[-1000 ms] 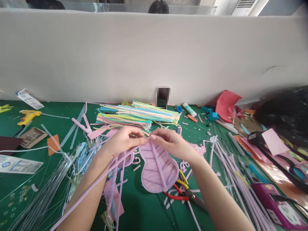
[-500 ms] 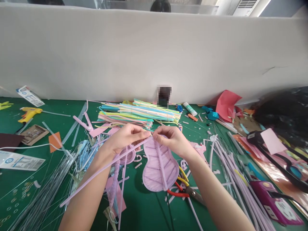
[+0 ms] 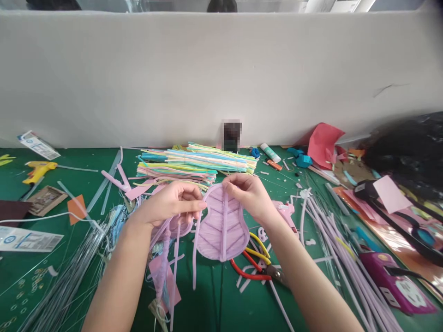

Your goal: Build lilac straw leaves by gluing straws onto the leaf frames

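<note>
A lilac, gourd-shaped wing [image 3: 216, 235] with a raised midrib and slanting veins hangs upright in front of me. My right hand [image 3: 242, 193] pinches its top edge between thumb and fingers. Just left of the wing, my left hand [image 3: 183, 203] is closed on a lilac pipe cleaner [image 3: 194, 267], which hangs down along the wing's left edge. Whether the pipe cleaner touches the wing cannot be made out. Pliers with red and yellow handles [image 3: 254, 275] lie on the table below and right of the wing.
Bundled coloured pipe cleaners [image 3: 200, 161] lie at the back by a white partition [image 3: 173, 83]. On the left are a yellow glue gun [image 3: 40, 170] and thin wires [image 3: 76, 267]. Lilac pipe cleaners [image 3: 353, 267], a pink glue gun [image 3: 285, 212] and a magenta device [image 3: 398, 281] lie right.
My hands have moved apart, the left one going left and down. The pipe cleaner, earlier slanting across my left forearm, now hangs down beside the wing. The wing has shifted slightly left and up.
</note>
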`<control>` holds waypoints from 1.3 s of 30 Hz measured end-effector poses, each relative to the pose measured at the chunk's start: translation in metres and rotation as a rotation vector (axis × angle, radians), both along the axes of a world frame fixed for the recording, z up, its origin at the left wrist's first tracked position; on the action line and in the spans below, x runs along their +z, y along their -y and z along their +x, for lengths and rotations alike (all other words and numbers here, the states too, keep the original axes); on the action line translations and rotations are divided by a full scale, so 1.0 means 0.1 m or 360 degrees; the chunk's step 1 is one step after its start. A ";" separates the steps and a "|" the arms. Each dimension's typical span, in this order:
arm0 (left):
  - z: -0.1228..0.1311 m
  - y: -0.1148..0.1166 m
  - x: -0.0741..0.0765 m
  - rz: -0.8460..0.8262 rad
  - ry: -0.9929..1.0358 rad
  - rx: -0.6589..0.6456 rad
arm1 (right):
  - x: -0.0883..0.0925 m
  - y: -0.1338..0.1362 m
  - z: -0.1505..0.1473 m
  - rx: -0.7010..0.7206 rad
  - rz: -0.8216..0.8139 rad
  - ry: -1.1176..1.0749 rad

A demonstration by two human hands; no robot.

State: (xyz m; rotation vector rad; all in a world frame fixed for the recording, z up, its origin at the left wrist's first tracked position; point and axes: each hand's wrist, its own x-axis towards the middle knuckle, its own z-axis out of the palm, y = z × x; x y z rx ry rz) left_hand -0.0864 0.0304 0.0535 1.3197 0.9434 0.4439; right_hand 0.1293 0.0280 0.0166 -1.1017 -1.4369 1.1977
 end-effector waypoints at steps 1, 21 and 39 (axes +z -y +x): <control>0.02 0.01 -0.01 -0.0003 0.0016 0.0026 | -0.02 0.00 0.00 -0.0026 -0.0002 -0.0006; 0.15 -0.03 -0.18 -0.0150 0.0125 0.0135 | 0.00 0.04 -0.04 -0.0161 -0.0054 -0.0005; 0.07 0.04 -0.09 0.0482 -0.0300 0.0339 | 0.00 0.12 -0.11 0.0184 -0.0068 0.0162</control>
